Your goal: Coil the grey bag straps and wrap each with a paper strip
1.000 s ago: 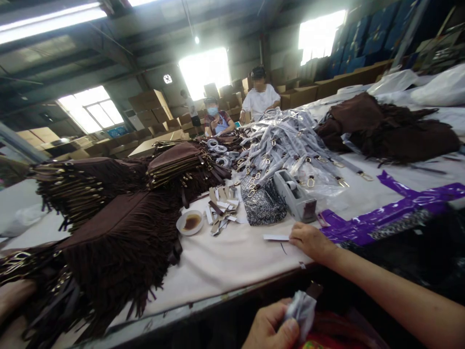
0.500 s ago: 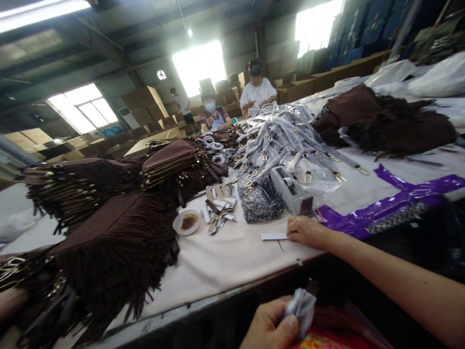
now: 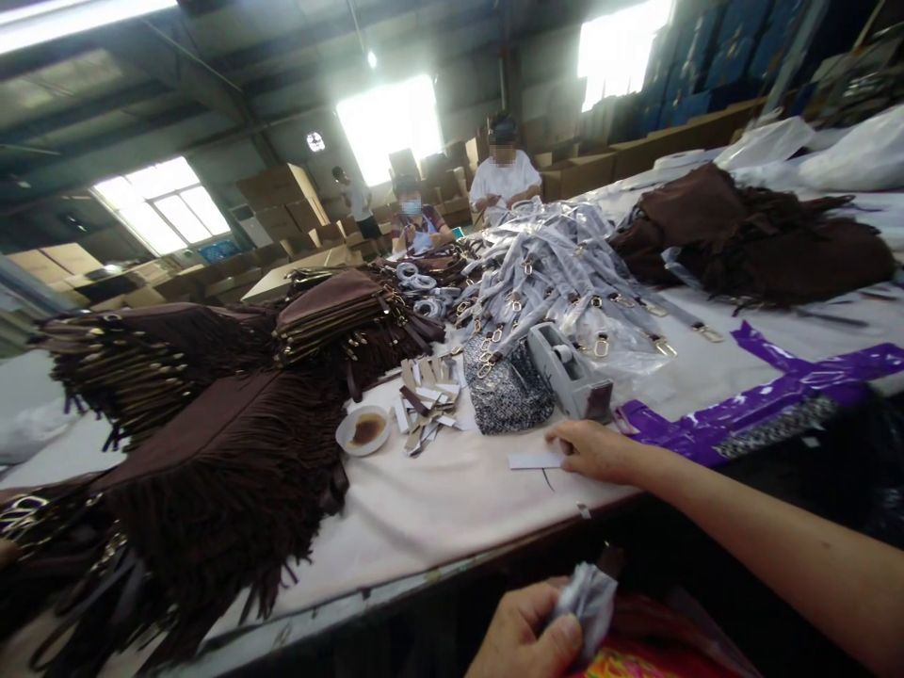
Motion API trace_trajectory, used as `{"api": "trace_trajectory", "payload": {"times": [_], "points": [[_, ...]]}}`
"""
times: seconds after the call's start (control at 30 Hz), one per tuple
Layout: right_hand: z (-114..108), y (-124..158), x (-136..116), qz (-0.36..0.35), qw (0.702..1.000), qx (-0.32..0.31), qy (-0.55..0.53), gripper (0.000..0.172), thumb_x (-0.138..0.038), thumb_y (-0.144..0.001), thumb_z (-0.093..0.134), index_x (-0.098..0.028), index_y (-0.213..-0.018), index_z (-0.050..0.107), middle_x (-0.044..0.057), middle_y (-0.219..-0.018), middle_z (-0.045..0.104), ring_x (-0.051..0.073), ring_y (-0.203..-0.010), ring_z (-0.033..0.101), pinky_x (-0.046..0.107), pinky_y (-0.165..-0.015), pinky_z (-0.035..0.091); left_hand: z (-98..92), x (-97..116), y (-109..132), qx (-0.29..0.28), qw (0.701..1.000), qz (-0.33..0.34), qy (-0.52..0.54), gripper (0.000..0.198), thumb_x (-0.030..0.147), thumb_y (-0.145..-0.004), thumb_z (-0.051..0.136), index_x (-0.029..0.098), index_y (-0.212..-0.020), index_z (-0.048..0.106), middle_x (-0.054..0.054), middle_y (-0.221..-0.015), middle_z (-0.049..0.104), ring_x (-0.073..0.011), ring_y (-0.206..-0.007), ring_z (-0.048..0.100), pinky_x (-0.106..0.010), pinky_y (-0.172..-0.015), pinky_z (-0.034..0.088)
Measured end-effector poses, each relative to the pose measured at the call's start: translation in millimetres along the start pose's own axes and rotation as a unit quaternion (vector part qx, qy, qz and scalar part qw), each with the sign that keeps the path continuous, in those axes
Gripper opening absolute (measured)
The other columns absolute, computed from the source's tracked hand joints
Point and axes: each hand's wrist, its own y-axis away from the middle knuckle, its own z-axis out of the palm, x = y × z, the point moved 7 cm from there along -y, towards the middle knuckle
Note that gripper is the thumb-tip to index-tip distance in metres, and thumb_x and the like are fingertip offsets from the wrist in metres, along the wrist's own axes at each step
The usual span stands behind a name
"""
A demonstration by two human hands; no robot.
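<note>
My left hand (image 3: 523, 631), low in the view, is closed around a bunched strap end in pale grey wrapping (image 3: 589, 603). A dark brown tip (image 3: 608, 561) sticks out above it. On the table edge, my right hand (image 3: 597, 454) has its index finger and thumb apart, just at the end of a white paper strip (image 3: 529, 461). A thin dark line lies by that strip. Behind the right hand stand a grey tape dispenser (image 3: 569, 372) and a black-and-white speckled cloth piece (image 3: 505, 391).
Fringed brown bags (image 3: 233, 424) are stacked at left. A white dish (image 3: 363, 431) of brown liquid sits near loose strips (image 3: 427, 400). Wrapped straps with gold clasps (image 3: 543, 273) form a heap. Purple tape (image 3: 777, 391) covers the right edge. Co-workers (image 3: 505, 179) are across the table.
My right hand's fingers have loosened and spread at the white strip, with the index finger lifted. The left hand keeps its hold. A hand at the far left edge has mostly left the view.
</note>
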Motion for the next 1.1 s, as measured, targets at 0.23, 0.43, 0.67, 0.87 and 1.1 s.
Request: {"api": "trace_trajectory", "payload": {"times": [0.23, 0.43, 0.67, 0.87, 1.1], "points": [[10, -23, -50, -0.088, 0.995, -0.015, 0.036, 0.036, -0.010, -0.081, 0.066, -0.024, -0.111, 0.077, 0.010, -0.103, 0.070, 0.022, -0.080, 0.068, 0.029, -0.071, 0.048, -1.2, 2, 0, -0.001, 1.000, 0.014, 0.011, 0.075, 0.080, -0.081, 0.061, 0.013, -0.111, 0.077, -0.012, -0.109, 0.071, -0.0328, -0.103, 0.063, -0.040, -0.096, 0.048], [24, -27, -61, -0.145, 0.989, -0.017, 0.024, 0.026, -0.012, -0.084, 0.066, -0.026, -0.102, 0.077, 0.004, -0.093, 0.068, 0.015, -0.064, 0.061, 0.025, -0.066, 0.045, -7.7, 1, 5, 0.016, 1.000, 0.017, 0.009, 0.073, 0.080, -0.081, 0.061, 0.014, -0.109, 0.078, -0.012, -0.109, 0.071, -0.0328, -0.105, 0.063, -0.039, -0.096, 0.047], [27, -16, -54, -0.198, 0.980, 0.019, 0.007, 0.043, -0.008, -0.088, 0.054, -0.026, -0.121, 0.074, 0.004, -0.094, 0.065, 0.015, -0.074, 0.063, 0.024, -0.071, 0.049, -10.7, -7, 5, 0.026, 1.000, 0.001, 0.013, 0.073, 0.080, -0.079, 0.063, 0.014, -0.107, 0.078, -0.010, -0.105, 0.070, -0.0268, -0.094, 0.061, -0.034, -0.087, 0.047], [25, -1, -48, -0.223, 0.969, 0.100, -0.049, 0.033, -0.014, -0.097, 0.050, -0.020, -0.124, 0.069, 0.013, -0.110, 0.071, 0.022, -0.099, 0.069, 0.034, -0.091, 0.055, -6.9, -9, 3, 0.015, 1.000, -0.019, 0.009, 0.077, 0.080, -0.079, 0.063, 0.015, -0.118, 0.076, -0.008, -0.099, 0.071, -0.0252, -0.089, 0.061, -0.034, -0.086, 0.047], [15, -2, -46, -0.185, 0.969, 0.147, -0.068, 0.014, -0.009, -0.083, 0.053, -0.022, -0.085, 0.059, 0.006, -0.086, 0.068, 0.022, -0.080, 0.066, 0.033, -0.078, 0.053, -3.4, -8, 5, 0.023, 1.000, -0.010, 0.007, 0.077, 0.080, -0.080, 0.064, 0.014, -0.118, 0.076, -0.011, -0.110, 0.072, -0.0305, -0.099, 0.065, -0.038, -0.092, 0.048]]}}
